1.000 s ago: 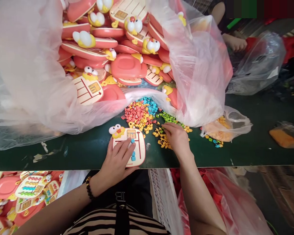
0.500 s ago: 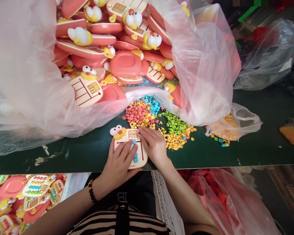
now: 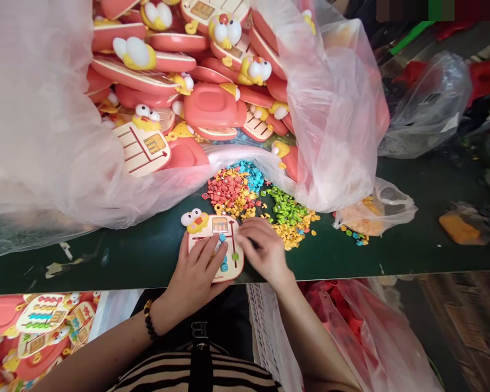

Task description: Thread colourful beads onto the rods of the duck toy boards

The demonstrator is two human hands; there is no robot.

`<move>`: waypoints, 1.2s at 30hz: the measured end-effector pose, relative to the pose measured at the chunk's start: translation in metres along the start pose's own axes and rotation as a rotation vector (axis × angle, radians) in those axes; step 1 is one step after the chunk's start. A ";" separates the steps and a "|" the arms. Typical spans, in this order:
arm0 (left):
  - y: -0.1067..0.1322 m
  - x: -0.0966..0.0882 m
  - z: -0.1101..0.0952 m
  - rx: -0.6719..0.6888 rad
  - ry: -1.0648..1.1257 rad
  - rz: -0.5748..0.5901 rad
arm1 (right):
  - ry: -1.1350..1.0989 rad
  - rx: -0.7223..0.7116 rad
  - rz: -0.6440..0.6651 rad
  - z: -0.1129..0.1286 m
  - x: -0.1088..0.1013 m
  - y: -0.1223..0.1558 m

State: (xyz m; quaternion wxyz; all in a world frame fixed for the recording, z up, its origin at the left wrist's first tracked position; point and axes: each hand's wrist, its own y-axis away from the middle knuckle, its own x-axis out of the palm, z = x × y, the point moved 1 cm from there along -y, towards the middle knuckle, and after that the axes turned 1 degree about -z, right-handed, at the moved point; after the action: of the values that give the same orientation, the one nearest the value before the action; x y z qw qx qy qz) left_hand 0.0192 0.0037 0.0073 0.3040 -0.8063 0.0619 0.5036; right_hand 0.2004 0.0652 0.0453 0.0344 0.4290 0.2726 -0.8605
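A cream toy board (image 3: 232,269) with a red rim and a yellow duck head with bulging eyes (image 3: 195,219) lies flat near the table's front edge. My left hand (image 3: 202,264) rests over it and steadies it, fingers spread across its face and partly hiding the slots. Blue beads (image 3: 224,263) sit in a slot under those fingers. One green bead (image 3: 235,256) is in the slot along the board's right side. My right hand (image 3: 265,247) hovers at the right edge, slightly blurred, thumb apart from bent fingers, with nothing visible in it.
Behind the board lie loose piles of red beads (image 3: 224,190), blue beads (image 3: 253,175), green beads (image 3: 286,204) and yellow beads (image 3: 292,235). A big plastic bag (image 3: 330,136) holds many duck boards. A small bag (image 3: 375,209) stands right. Bead-filled boards (image 3: 41,313) lie below left.
My right hand has drawn back to the right from the board's upper right corner. A green bead now shows in the right slot. My left hand stays on the board.
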 end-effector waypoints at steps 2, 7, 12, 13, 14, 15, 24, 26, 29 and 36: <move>0.000 0.000 0.001 0.009 -0.004 0.004 | 0.119 0.091 -0.123 -0.018 -0.017 0.002; 0.001 0.000 0.001 -0.005 -0.005 0.021 | 0.343 0.113 0.010 -0.063 -0.029 0.010; 0.002 0.001 0.000 -0.003 0.000 0.035 | 0.420 0.052 0.068 -0.070 -0.020 0.007; 0.002 0.001 0.001 -0.001 -0.002 0.037 | 0.435 0.042 0.098 -0.071 -0.020 0.005; 0.002 0.001 0.001 0.000 -0.006 0.036 | 0.446 0.039 0.127 -0.072 -0.021 0.003; 0.002 0.001 0.001 0.001 -0.009 0.034 | 0.452 0.045 0.147 -0.073 -0.022 0.001; 0.001 0.001 0.000 0.002 -0.015 0.031 | 0.108 0.097 -0.081 -0.024 0.005 -0.012; 0.001 0.001 0.000 -0.013 -0.021 0.024 | 0.050 0.020 -0.036 -0.009 0.022 -0.009; 0.001 0.001 0.000 -0.010 -0.019 0.007 | 0.026 -0.005 0.006 0.000 0.031 -0.001; 0.000 -0.001 0.001 0.003 0.001 -0.001 | -0.160 -0.002 0.143 -0.009 -0.003 -0.009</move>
State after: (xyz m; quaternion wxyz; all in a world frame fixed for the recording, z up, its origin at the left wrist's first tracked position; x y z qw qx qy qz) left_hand 0.0180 0.0040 0.0074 0.3052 -0.8061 0.0624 0.5031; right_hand 0.2058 0.0768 0.0471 0.1178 0.3770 0.2386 -0.8872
